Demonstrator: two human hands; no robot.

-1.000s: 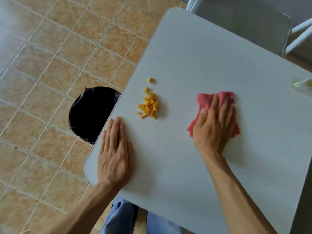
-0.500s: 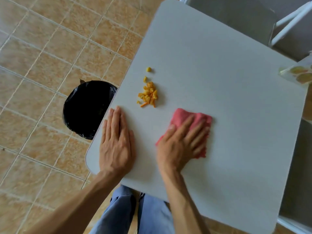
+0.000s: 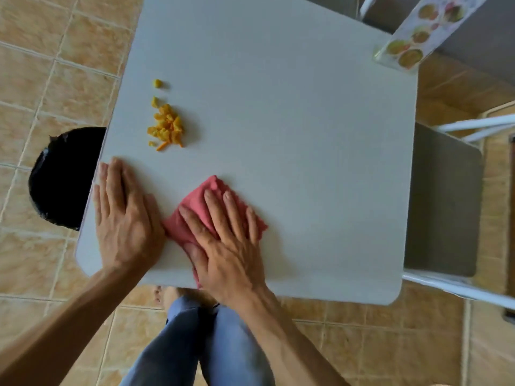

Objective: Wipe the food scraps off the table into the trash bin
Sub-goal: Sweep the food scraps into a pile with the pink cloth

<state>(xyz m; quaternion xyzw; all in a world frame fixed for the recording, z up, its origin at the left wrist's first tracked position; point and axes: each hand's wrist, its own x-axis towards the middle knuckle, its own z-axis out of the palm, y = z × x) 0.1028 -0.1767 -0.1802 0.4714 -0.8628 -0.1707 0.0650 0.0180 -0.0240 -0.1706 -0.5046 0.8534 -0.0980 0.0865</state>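
A small heap of orange-yellow food scraps (image 3: 166, 126) lies near the left edge of the white table (image 3: 292, 121), with two loose bits just beyond it. My right hand (image 3: 227, 240) presses flat on a pink cloth (image 3: 207, 197) near the table's front edge, well short of the scraps. My left hand (image 3: 122, 218) lies flat on the table's front left corner, fingers together, touching the cloth's left side. A trash bin lined with a black bag (image 3: 64, 176) stands on the floor beside the table's left edge, partly hidden under it.
A clear menu stand (image 3: 418, 34) with food pictures sits at the table's far right corner. A grey chair seat (image 3: 443, 201) with a white frame stands to the right. My legs in blue trousers (image 3: 195, 346) are below the front edge. The floor is tan tile.
My right hand has slid the pink cloth from the table's right-middle toward the front left, until it meets my left hand. The left hand and scraps have stayed put.
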